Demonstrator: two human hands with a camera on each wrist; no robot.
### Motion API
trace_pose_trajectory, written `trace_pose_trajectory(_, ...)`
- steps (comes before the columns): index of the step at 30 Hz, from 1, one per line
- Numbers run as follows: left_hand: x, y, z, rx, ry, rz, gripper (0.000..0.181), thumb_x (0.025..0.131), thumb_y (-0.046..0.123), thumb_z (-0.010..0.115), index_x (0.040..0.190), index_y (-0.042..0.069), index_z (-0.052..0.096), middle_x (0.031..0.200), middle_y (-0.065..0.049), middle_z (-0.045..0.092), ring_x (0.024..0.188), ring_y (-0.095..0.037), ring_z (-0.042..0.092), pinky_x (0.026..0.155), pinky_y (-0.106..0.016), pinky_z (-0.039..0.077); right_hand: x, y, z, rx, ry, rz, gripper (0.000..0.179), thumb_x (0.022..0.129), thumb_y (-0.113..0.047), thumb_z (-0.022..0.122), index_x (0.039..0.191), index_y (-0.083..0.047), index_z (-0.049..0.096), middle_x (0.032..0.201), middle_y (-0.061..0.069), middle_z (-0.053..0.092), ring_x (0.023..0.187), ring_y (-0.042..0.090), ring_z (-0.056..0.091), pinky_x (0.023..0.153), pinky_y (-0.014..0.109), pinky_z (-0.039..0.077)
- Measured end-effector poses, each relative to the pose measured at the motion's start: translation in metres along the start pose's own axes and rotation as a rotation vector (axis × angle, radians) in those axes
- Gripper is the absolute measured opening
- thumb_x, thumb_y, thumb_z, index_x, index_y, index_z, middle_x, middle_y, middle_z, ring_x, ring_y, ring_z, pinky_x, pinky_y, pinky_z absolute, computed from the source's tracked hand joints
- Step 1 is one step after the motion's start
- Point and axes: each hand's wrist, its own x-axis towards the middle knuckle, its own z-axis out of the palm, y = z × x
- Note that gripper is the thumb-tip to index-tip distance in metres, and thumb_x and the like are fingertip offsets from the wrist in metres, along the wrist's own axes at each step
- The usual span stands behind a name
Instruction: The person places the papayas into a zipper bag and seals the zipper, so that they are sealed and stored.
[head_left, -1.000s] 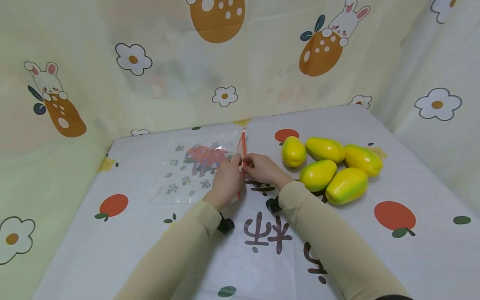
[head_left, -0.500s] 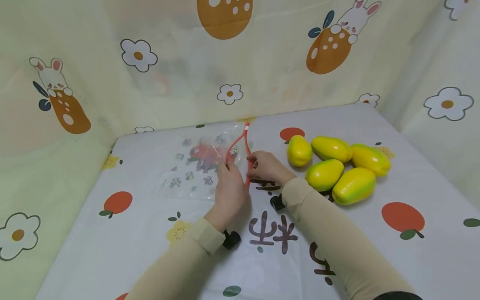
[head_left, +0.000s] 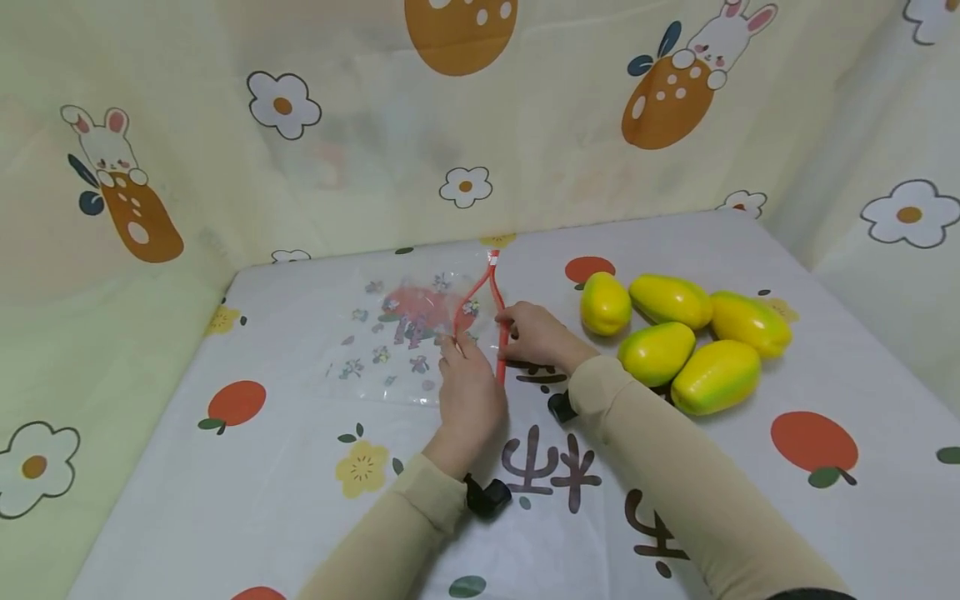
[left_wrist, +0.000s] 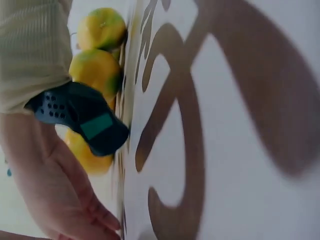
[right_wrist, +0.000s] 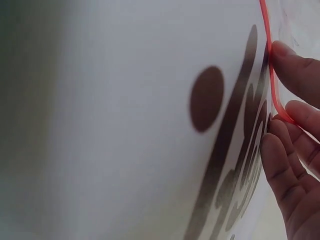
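Red zip edges (head_left: 502, 368) have parted; left hand (head_left: 472, 398) and right hand (head_left: 538, 335) pinch one each, likely best for limp, light plastic bag (head_left: 401, 346).

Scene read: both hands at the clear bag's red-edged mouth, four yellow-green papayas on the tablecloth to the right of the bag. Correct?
Not quite: the count is off. The head view shows five yellow-green papayas, on the tablecloth right of the clear bag; left hand and right hand are at its red-edged mouth.
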Motion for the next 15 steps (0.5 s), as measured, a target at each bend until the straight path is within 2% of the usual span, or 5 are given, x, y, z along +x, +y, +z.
trace_pose_trajectory(5,-0.005,0.005,0.003,0.214,-0.036,0.052,0.052,0.091,0.014,0.072,0.133,-0.01,0.054,0.123,-0.03,0.056,0.108,-0.041,0.058,0.078,-0.045,0.061,-0.002,-0.001,0.0,-0.011,0.005,-0.034,0.059,0.089,-0.019,0.077,0.141,0.001,0.057,0.12,0.019,0.064,0.102,0.03,0.06,0.096,0.042,0.053)
trace_pose_trajectory(8,-0.007,0.007,0.005,0.303,-0.113,0.035,0.042,0.094,0.021,0.067,0.126,-0.006,0.063,0.129,-0.033,0.056,0.118,-0.046,0.055,0.086,-0.051,0.057,-0.003,-0.001,0.001,-0.03,0.013,-0.068,0.059,0.089,-0.019,0.078,0.139,0.004,0.058,0.123,0.022,0.064,0.104,0.031,0.062,0.096,0.043,0.054)
trace_pose_trajectory(11,-0.009,0.01,0.004,0.311,-0.194,-0.005,0.048,0.099,0.025,0.061,0.135,-0.007,0.06,0.147,-0.038,0.043,0.134,-0.056,0.044,0.098,-0.063,0.049,-0.004,-0.002,0.001,-0.056,0.022,-0.091,0.058,0.089,-0.018,0.078,0.138,0.005,0.058,0.125,0.023,0.063,0.104,0.032,0.064,0.096,0.043,0.055)
trace_pose_trajectory(13,-0.009,0.011,0.004,0.273,-0.205,-0.037,0.053,0.101,0.024,0.058,0.142,-0.008,0.052,0.154,-0.037,0.035,0.138,-0.06,0.038,0.1,-0.069,0.045,-0.003,-0.003,0.001,-0.073,0.027,-0.104,0.058,0.089,-0.018,0.078,0.138,0.006,0.058,0.125,0.024,0.063,0.104,0.032,0.064,0.095,0.043,0.055)
trace_pose_trajectory(15,-0.009,0.012,0.004,0.236,-0.176,-0.06,0.058,0.102,0.022,0.058,0.147,-0.011,0.043,0.157,-0.035,0.031,0.137,-0.061,0.038,0.099,-0.071,0.045,-0.002,-0.004,0.0,-0.081,0.024,-0.102,0.059,0.089,-0.018,0.078,0.138,0.005,0.058,0.124,0.023,0.063,0.104,0.032,0.064,0.095,0.043,0.055)
